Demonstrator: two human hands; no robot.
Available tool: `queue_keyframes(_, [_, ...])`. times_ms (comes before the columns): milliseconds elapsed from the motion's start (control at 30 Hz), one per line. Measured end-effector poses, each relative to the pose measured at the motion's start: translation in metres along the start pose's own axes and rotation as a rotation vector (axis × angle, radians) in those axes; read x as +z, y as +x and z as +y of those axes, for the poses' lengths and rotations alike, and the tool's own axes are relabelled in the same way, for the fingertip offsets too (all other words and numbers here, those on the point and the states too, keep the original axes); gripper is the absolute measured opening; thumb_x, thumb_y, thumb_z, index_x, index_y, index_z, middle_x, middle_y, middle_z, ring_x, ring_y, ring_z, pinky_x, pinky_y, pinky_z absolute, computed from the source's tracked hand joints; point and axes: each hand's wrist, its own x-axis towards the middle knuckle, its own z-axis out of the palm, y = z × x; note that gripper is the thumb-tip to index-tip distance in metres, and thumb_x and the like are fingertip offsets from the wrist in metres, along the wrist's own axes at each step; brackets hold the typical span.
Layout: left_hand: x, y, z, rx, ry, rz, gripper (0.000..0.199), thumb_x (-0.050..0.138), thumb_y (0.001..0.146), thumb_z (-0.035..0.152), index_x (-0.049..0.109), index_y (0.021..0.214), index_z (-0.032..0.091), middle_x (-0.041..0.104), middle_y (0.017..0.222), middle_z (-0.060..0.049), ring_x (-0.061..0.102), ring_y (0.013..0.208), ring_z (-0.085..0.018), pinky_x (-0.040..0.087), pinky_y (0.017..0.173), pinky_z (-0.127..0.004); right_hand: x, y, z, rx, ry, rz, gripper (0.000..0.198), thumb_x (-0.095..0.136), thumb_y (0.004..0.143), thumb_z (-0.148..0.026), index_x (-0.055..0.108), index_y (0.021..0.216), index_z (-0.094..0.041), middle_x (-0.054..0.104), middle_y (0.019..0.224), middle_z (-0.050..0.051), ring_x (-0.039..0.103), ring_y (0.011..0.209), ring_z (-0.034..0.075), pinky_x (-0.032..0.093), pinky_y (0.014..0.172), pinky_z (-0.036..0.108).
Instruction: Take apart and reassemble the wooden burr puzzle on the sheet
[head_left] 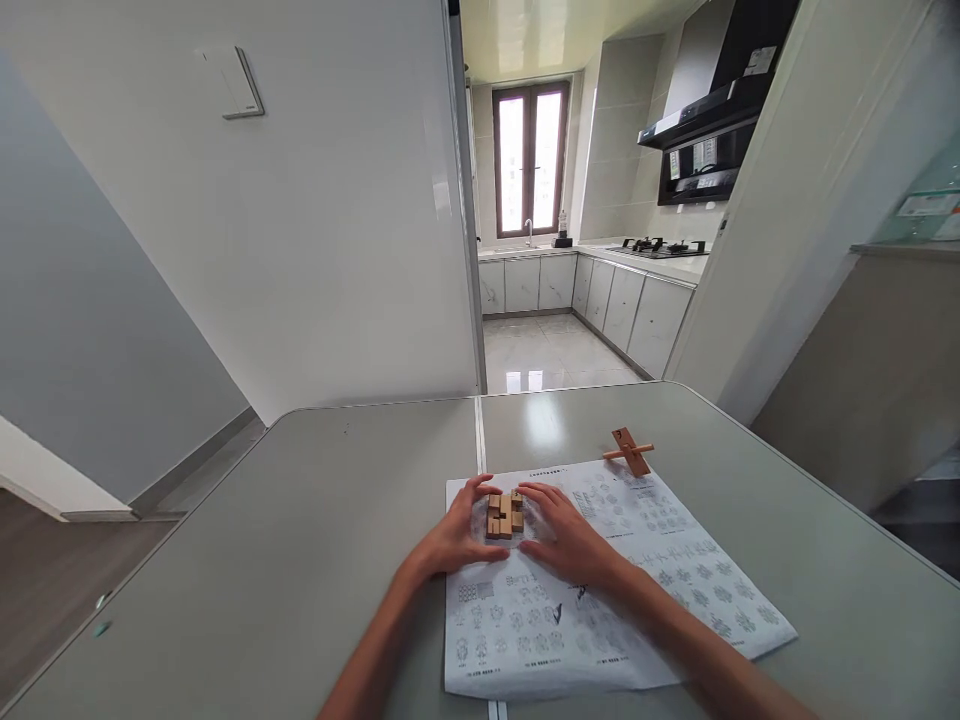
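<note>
A small block assembly of light wooden pieces (505,516), which looks like an interlocking puzzle, rests on a printed paper sheet (540,660). My left hand (459,530) curves around its left side, thumb low and fingers high, with a gap before the palm. On the other side my right hand (566,535) lies with its fingers spread and thumb apart. The fingertips of both hands come very near the upper edge of the wood; whether they touch it I cannot tell. Rows of small diagrams cover the sheet.
Two crossed wooden pieces, a flat one and a stick (630,453), lie at the sheet's top right corner. The grey table (337,560) has a seam down its middle. Beyond it stand a white wall (337,250) and a kitchen with a gas stove (660,247).
</note>
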Motion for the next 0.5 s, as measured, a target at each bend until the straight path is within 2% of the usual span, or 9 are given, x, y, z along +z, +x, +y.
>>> queue_keyframes(100, [-0.009,-0.006,-0.003,-0.014,0.035,0.049,0.093,0.087,0.072,0.027,0.037,0.150,0.035,0.058,0.140,-0.007,0.054,0.132,-0.030,0.037,0.117,-0.055,0.009,0.001,0.001,-0.008,-0.046,0.002,0.071,0.072,0.083,-0.022,0.045,0.148,-0.027,0.050,0.152,0.010,0.041,0.144,0.031,0.036,0.120,0.054])
queue_keyframes(233, [-0.009,-0.007,-0.003,0.016,0.093,0.182,0.071,0.083,0.076,0.026,0.052,0.140,0.029,0.062,0.135,-0.008,0.059,0.126,-0.030,0.044,0.112,-0.050,0.016,0.003,-0.004,0.003,-0.036,0.060,0.057,0.071,0.084,-0.021,0.052,0.138,-0.027,0.060,0.137,0.010,0.053,0.131,0.032,0.044,0.113,0.054])
queue_keyframes(400, [-0.008,-0.001,0.003,0.082,0.112,0.338,0.069,0.081,0.077,0.022,0.051,0.140,0.030,0.061,0.135,-0.006,0.060,0.123,-0.026,0.046,0.112,-0.048,0.013,0.004,-0.007,0.039,0.122,0.158,0.063,0.073,0.080,-0.019,0.051,0.139,-0.026,0.058,0.132,0.011,0.061,0.119,0.029,0.054,0.104,0.049])
queue_keyframes(500, [-0.004,0.001,0.007,0.110,0.154,0.407,0.065,0.079,0.078,0.021,0.054,0.137,0.031,0.058,0.135,-0.006,0.060,0.121,-0.026,0.049,0.108,-0.047,0.009,0.006,-0.006,0.034,0.236,0.176,0.057,0.076,0.080,-0.024,0.056,0.133,-0.025,0.057,0.131,0.010,0.066,0.108,0.026,0.059,0.096,0.044])
